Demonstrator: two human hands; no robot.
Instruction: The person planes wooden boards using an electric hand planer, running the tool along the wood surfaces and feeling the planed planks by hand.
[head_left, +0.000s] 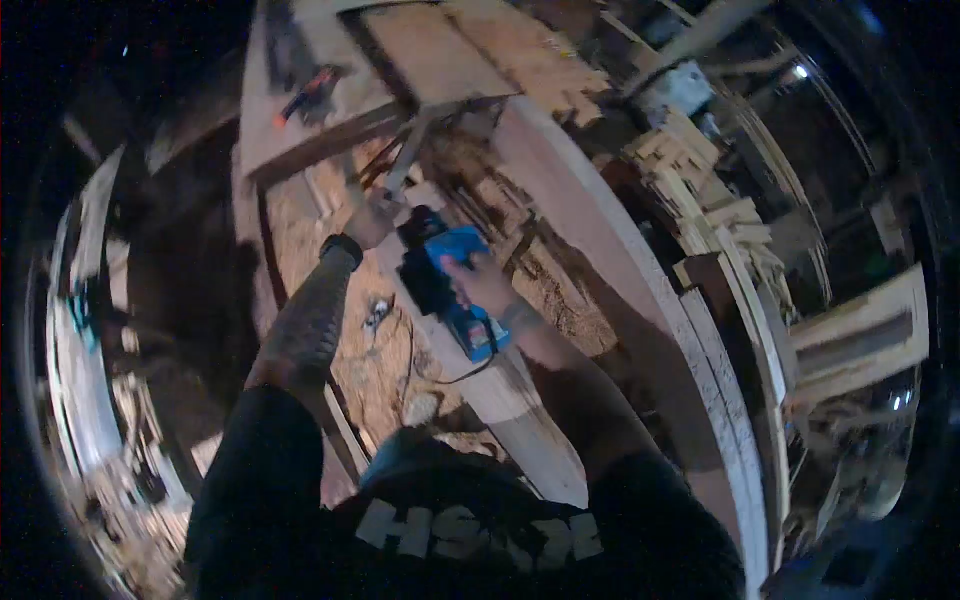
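Note:
A blue and black power tool that looks like an electric hand planer [462,285] sits on a long wooden beam [505,395]. My right hand [480,285] is closed around its blue body. A dark cord loops from the tool's near end across the beam. My left hand [374,224], with a black band at the wrist, is at the beam's far part, just ahead and left of the tool. Its fingers are blurred, so I cannot tell whether they grip the beam. Beyond it a pale strip [410,152] slants away.
Wood shavings [570,310] cover the area right of the beam. An orange and black tool [310,95] lies on the wooden surface at the back left. A long curved plank [610,210] runs along the right, with stacked wood offcuts [685,160] beyond it.

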